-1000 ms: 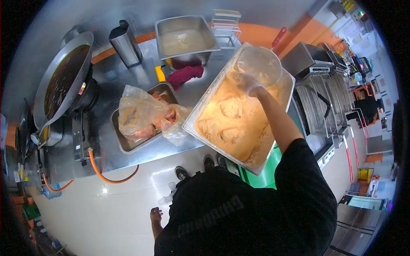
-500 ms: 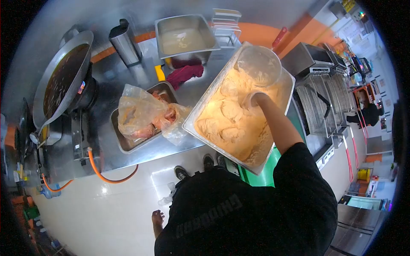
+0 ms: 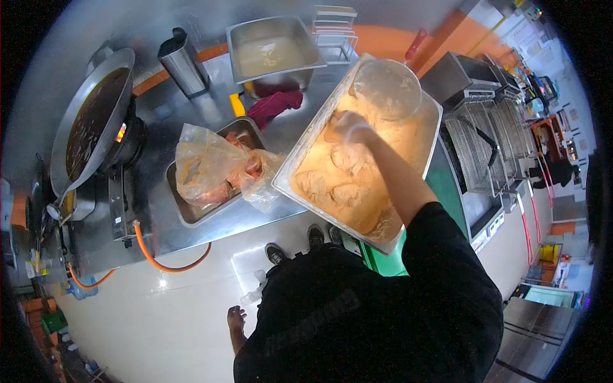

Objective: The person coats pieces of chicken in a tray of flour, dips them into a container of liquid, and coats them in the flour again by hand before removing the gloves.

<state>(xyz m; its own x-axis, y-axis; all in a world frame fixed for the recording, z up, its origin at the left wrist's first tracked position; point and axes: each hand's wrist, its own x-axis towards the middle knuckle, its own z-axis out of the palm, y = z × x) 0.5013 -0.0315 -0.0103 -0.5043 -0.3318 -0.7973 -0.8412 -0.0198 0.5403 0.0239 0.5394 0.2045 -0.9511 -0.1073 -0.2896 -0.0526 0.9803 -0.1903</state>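
My right hand (image 3: 350,126), blurred and in what looks like a thin clear glove, is at the flour-like powder (image 3: 383,175) in a large metal tray (image 3: 295,155). Its fingertips are hard to make out. Several coated lumps (image 3: 348,159) lie in the powder near it, and a round translucent bowl or sieve (image 3: 387,89) rests at the tray's far end. My left hand (image 3: 236,317) hangs low beside my body, fingers loosely bent and slightly apart, holding nothing. Left of the tray, a clear plastic bag (image 3: 207,167) with raw meat (image 3: 220,193) lies in a smaller metal pan (image 3: 191,220).
A wok of dark liquid (image 3: 96,121) sits over a lit burner at the left. Behind are a steel canister (image 3: 185,66), a deep pan of cloudy liquid (image 3: 271,57) and a dark red cloth (image 3: 274,107). Fryer baskets (image 3: 469,150) stand right. A person (image 3: 554,172) is far off.
My right hand first moved toward me, deeper into the powder, then back up and left across it. The view has shifted slightly. My left hand still hangs low.
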